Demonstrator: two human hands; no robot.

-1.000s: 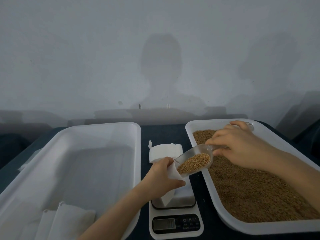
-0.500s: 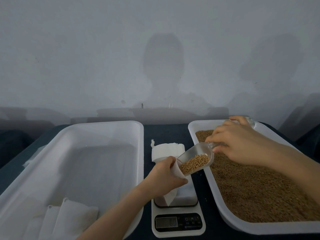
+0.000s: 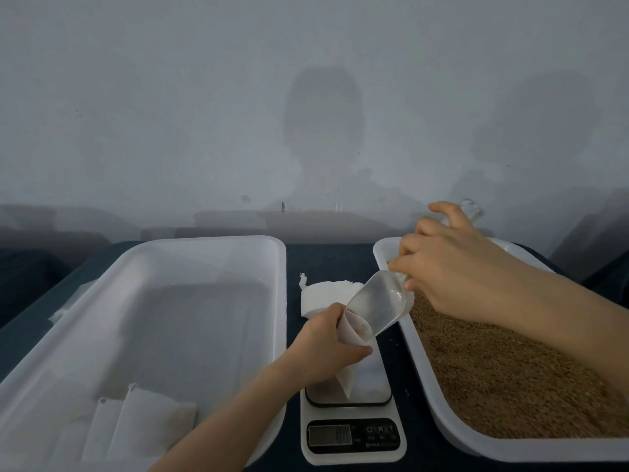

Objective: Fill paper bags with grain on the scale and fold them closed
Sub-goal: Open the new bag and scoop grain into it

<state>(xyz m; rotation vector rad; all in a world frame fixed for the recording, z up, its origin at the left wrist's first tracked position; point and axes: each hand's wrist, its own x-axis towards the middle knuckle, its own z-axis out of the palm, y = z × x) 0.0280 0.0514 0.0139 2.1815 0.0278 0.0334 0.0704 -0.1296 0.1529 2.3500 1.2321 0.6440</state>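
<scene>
On the scale [image 3: 354, 436] at mid-table: one white paper bag [image 3: 346, 378], its lower corner resting on the steel platform and its mouth raised. The left hand [image 3: 326, 345] grips the bag's upper part, with the fingers curled round the far side, the thumb on the near side, and the open rim standing just past the fingertips. The bag's long axis runs steeply, base towards me and mouth up and slightly to the right. Item two: a clear plastic scoop [image 3: 377, 304], tilted, its lip down-left and inside the bag's mouth, its handle rising up-right. The right hand [image 3: 456, 270] holds that handle, fingers curled round it above the near end of the grain tray [image 3: 405, 338], and the handle's tip shows beyond the knuckles. Loose brown grain [image 3: 510, 369] fills this tray, which lies to the right of the scale. Behind the scale, on the dark cloth [image 3: 326, 257], lies a stack of flat empty bags [image 3: 320, 298], touching neither tray. To the left is a large white tray [image 3: 280, 318] with a few filled bags [image 3: 143, 424] lying flat in its near corner. The scale's display is lit, but the digits are too blurred to read.
</scene>
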